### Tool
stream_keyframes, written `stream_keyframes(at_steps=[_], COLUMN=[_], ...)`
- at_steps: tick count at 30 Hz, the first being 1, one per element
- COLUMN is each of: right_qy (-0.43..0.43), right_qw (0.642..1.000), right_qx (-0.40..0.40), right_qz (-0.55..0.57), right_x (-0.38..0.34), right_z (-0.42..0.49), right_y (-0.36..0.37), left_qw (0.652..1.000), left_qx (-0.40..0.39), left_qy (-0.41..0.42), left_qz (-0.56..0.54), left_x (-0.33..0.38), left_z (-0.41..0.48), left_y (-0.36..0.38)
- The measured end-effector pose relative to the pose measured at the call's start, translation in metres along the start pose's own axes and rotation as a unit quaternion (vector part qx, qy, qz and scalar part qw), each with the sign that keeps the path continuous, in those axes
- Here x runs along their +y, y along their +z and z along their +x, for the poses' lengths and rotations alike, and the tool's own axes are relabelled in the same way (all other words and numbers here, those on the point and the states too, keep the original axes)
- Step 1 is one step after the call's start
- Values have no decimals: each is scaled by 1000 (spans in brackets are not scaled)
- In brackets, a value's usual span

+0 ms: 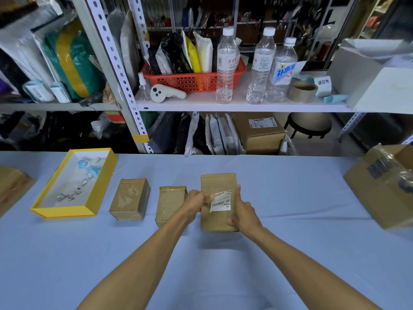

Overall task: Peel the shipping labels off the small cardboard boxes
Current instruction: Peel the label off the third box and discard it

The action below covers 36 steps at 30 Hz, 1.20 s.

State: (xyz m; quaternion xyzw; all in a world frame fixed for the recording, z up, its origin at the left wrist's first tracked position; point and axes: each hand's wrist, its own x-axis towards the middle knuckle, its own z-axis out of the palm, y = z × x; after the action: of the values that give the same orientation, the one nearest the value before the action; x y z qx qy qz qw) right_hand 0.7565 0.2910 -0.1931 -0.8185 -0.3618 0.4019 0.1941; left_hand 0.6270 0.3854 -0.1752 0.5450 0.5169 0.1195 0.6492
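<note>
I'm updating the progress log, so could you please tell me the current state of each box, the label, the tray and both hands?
Held box: gripped, label on its face.
Shipping label: left edge lifted, rest stuck.
Left hand: pinches the label's edge.
Right hand: grips the held box.
Left box: on table, no label visible.
Middle box: on table, no label visible.
Yellow tray: open, holding scraps.

On table, L to R across mid-frame: tray, 1st box, 2nd box, 3rd box w/ label on top, big box at right edge. Shelf behind, upper frame, w/ basket & bottles.
</note>
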Motion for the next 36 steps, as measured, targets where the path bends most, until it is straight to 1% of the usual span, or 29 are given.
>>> stream_keyframes(at_steps=[3, 5, 7, 8, 9, 10, 11, 12, 13, 14, 16, 17, 18, 19, 21, 22, 24, 26, 28, 30, 33, 36], right_qy=[-12, -7, -6, -17, -19, -34, -37, -64, -55, -69, -61, -30, -29, -8, 6, 1, -7, -22, -13, -25, -43, -40], right_qw=[999, 1000, 1000, 1000, 1000, 997, 997, 994, 993, 988, 989, 995, 997, 1000, 1000, 1000, 1000, 1000, 998, 995, 994, 994], right_qx=[-6, -12, -3, 5, 11, 21, 21, 18, 18, 34, 50, 44, 34, 10, 6, 2, 7, 0, 4, 10, 33, 50], right_qz=[-29, -5, 5, -18, -17, -65, -68, -89, -101, -137, -124, -89, -63, -9, 19, 23, 14, -22, -54, -101, -96, -94], right_x=[-2, -4, -5, -3, -4, -2, 1, 3, 3, 1, -2, -4, -4, -5, -4, -4, -4, -4, -3, -1, 1, -1], right_z=[-5, -7, -5, -4, -5, -2, 0, 1, 1, 1, -1, -4, -6, -7, -8, -9, -9, -9, -7, -6, -4, -4], right_y=[-2, -3, -3, -3, -3, -3, -2, -2, -3, -5, -5, -5, -4, -4, -3, -4, -6, -5, -5, -5, -5, -3], left_qw=[1000, 1000, 1000, 1000, 1000, 999, 998, 997, 998, 999, 1000, 999, 999, 998, 997, 997, 995, 994, 993, 991, 987, 981], left_qx=[6, 6, 4, 4, 3, 1, -1, -4, -6, -5, 13, 24, 33, 36, 39, 38, 39, 40, 36, 38, 67, 104], left_qy=[-10, -12, -12, -11, -10, -12, -13, -10, -4, 6, 25, 32, 39, 45, 62, 70, 81, 88, 101, 121, 146, 159], left_qz=[3, 3, 4, 1, -13, -39, -65, -75, -62, -40, -4, 1, -3, -10, -19, -21, -33, -49, -46, -36, -29, -41], left_x=[0, 0, 0, 0, 1, 2, 3, 4, 4, 4, 0, -1, -3, -4, -4, -4, -6, -9, -17, -24, -32, -38], left_z=[3, 3, 3, 3, 2, 2, 1, 1, 1, 1, 2, 2, 2, 1, -1, -2, -4, -5, -5, -6, -7, -7], left_y=[-2, -1, -1, -1, -3, -4, -5, -6, -6, -5, -1, 1, 2, 3, 3, 3, 3, 2, -1, -1, 1, 3])
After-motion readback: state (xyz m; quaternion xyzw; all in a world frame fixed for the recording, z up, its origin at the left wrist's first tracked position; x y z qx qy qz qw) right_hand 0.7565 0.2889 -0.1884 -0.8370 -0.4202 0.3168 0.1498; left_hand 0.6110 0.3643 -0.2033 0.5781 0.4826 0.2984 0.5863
